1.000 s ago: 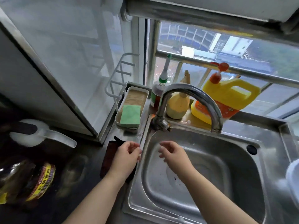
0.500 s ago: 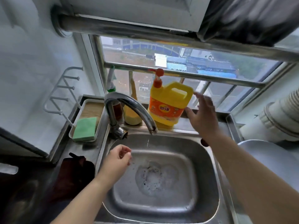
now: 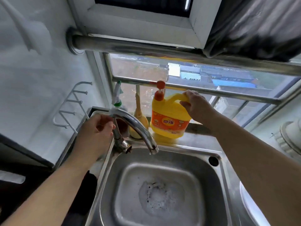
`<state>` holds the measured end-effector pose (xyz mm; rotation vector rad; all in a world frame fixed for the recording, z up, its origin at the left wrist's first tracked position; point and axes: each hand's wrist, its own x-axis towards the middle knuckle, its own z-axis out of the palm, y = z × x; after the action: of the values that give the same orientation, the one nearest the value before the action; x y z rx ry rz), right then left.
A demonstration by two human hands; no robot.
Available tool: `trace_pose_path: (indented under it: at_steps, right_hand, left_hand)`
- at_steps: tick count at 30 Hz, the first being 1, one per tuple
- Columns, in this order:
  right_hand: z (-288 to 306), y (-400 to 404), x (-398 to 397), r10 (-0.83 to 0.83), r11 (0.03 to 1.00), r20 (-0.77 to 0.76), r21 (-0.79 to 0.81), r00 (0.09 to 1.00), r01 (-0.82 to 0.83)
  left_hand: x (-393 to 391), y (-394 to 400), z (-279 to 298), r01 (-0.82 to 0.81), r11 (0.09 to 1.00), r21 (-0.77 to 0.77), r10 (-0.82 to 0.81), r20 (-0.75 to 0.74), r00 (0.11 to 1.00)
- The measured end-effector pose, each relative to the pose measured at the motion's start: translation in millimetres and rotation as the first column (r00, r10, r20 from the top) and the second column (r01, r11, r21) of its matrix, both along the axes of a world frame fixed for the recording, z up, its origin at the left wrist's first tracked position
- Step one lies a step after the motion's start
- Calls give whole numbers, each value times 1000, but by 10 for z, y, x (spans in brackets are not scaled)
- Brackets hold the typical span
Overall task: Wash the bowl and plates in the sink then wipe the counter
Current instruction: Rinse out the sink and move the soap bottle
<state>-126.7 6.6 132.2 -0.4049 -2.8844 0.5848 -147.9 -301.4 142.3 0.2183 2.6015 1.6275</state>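
Both hands are busy at the back of the sink (image 3: 216, 190): the right hand (image 3: 195, 106) curls round the handle of the yellow detergent jug (image 3: 169, 119) on the sill, while the left hand (image 3: 93, 132) is loosely curled beside the faucet (image 3: 136, 128), though whether it grips anything I cannot tell. No bowl or plates lie in the basin, which holds only foam over the drain; a pale rounded rim, possibly a dish, shows at the right edge. Fetching soap before washing seems the step in hand, and next the jug wants lifting clear of the sill and a dose pumped out.
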Motion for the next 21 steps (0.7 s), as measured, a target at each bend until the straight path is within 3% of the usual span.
trace_pose_path:
  at_steps: [4,6,8,10,13,15,18,21]
  right_hand:
    - [-34,23,47,96,991,46,-100,994,-91]
    - [-81,-5,81,88,984,18,-159,996,-84]
    - [-125,-31,86,60,982,-24,-178,998,-63]
    - [-173,-45,75,42,985,-56,-168,998,-51]
    - [-236,-39,69,30,989,-69,-144,997,-40]
    - [-248,-27,76,21,988,-77,-151,997,-33]
    - [-256,-30,89,-9,985,-102,-171,995,-8]
    - [-270,-56,104,-7,986,-110,-169,994,-11]
  left_hand:
    - [-395,112,229,-5,994,-106,-14,-180,984]
    - [-657,242,330,68,977,-200,-107,-195,975]
    - [-877,408,366,289,901,-322,-317,-36,948]
    - [-1039,585,314,515,748,-418,-485,185,855]
    - [-1234,820,223,666,516,-540,-583,349,734]
    - [-1335,918,194,731,417,-540,-611,429,665]
    - [-1402,974,78,772,325,-546,-596,515,615]
    - [-1447,1004,-80,728,325,-604,-665,402,630]
